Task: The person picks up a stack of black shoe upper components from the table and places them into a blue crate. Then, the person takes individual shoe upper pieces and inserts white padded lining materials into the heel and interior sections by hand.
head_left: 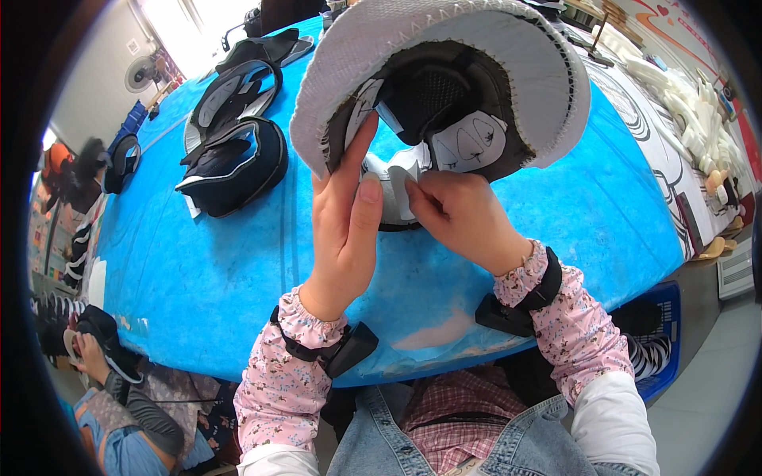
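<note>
A hat-shaped sewn piece [548, 87] is held up in front of me, its hollow side toward me. It has a broad white woven outer with zigzag stitching along the edge, and a black padded lining with white patches inside. My left hand [348, 230] supports its left side, with the index finger reaching up into the opening and the thumb pressed near the lower rim. My right hand [464, 210] pinches a small pale grey flap [403, 190] at the lower rim between thumb and curled fingers. Part of the rim is hidden behind my hands.
A blue-covered table [238, 301] lies under my hands. Several black sewn pieces [238, 170] rest at its left. White material [683, 119] is heaped at the right, and a blue basket [667, 341] stands below. At lower left, a person's hand [91, 357] holds a dark piece.
</note>
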The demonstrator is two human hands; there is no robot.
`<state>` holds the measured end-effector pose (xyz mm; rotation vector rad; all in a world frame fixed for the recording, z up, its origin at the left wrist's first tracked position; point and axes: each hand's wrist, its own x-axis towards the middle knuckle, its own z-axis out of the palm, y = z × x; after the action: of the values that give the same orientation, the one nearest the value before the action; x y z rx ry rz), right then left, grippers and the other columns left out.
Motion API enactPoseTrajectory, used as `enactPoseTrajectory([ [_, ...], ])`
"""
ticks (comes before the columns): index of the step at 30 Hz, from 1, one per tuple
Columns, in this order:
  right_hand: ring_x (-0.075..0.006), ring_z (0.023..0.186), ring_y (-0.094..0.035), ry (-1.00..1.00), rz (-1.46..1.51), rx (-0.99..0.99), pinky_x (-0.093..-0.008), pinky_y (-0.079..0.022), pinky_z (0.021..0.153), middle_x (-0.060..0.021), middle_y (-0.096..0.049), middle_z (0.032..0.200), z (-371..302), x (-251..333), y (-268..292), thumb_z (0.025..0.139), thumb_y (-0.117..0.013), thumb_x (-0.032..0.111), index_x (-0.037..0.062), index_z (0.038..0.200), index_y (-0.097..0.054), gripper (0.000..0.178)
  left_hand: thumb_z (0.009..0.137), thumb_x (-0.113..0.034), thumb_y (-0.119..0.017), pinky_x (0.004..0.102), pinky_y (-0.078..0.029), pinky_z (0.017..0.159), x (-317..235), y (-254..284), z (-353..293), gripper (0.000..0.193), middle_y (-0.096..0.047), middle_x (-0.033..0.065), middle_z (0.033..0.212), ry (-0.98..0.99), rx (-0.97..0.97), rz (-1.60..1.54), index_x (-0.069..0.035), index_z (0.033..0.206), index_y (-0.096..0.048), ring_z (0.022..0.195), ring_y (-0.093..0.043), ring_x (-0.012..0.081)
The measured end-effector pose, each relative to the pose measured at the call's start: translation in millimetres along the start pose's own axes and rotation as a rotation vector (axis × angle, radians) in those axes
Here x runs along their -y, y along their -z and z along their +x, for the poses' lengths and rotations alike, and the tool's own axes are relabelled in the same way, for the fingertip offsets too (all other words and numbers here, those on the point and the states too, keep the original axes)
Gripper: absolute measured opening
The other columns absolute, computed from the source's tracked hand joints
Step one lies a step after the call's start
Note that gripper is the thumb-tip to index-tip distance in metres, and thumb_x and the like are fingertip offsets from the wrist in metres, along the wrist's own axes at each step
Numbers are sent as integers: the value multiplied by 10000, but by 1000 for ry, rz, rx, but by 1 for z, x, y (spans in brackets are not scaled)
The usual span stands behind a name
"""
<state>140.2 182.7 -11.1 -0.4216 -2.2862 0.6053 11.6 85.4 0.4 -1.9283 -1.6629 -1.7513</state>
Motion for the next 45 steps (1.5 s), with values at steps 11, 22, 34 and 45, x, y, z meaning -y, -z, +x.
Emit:
enactPoseTrajectory([
  [11, -336, 517, -551, 102, -154, -20, -400, -444, 490, -166, -538, 565, 4, -7, -15, 804, -517, 116, 8, 643, -536, 195, 843, -215, -459, 429, -300, 972, -18, 12, -6, 288, -302, 191, 1328, -651, -429, 374, -122, 1107, -527, 1231, -297, 334],
  [22, -347, 548, -555, -3, -132, 27, -414, -452, 508, -162, -553, 586, 9, -9, -5, 803, -526, 150, 34, 642, -579, 206, 758, 16, -514, 396, -448, 796, 4, -14, -9, 467, -499, 208, 1144, -42, 212, 362, -23, 1217, -437, 968, -524, 368],
  [34, -242, 435, -523, -112, -309, 186, -314, -399, 420, -145, -498, 513, 1, -20, 30, 840, -565, 244, -17, 691, -562, 300, 774, -136, -606, 352, -464, 811, 27, -33, -4, 374, -581, 153, 1079, -10, 249, 227, -35, 1127, -532, 941, -571, 321],
  [45, -98, 358, -449, -385, -116, 136, -245, -357, 335, -53, -460, 469, -3, -33, 30, 859, -538, 274, -11, 613, -496, 379, 779, -132, -600, 367, -471, 782, 28, -32, -8, 335, -583, 139, 1054, -18, 244, 261, -72, 1104, -542, 926, -574, 313],
])
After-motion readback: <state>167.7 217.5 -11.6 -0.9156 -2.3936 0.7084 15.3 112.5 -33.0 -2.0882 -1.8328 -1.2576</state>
